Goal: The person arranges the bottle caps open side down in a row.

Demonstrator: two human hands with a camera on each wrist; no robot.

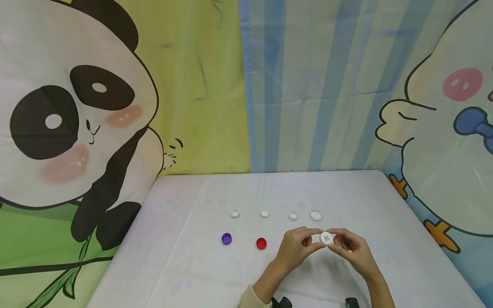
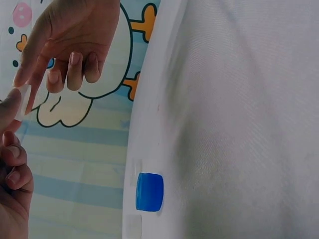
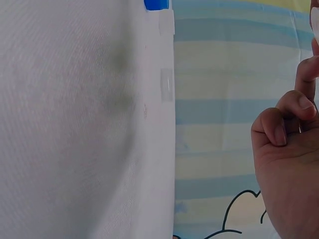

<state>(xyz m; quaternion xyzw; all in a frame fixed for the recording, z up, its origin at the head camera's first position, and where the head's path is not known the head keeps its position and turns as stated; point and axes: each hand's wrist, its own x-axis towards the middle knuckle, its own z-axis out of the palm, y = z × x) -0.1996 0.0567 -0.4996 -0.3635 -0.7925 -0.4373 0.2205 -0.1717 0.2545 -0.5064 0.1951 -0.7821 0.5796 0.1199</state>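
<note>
White, round, apparently plastic cap (image 1: 326, 238) is held between opposed fingers (image 1: 312, 232): left hand (image 1: 297, 247) and right hand (image 1: 355, 251) each pinch its rim, thumb and forefinger nearly closed, presumably leaving its face unobstructed.

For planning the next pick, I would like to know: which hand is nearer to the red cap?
Left: the left hand is to the right of the red cap, apart from it; the right hand is farther right, beyond the left hand.

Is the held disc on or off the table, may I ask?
Off: the left wrist view shows the left hand and right hand pinching the disc above the table.
</note>
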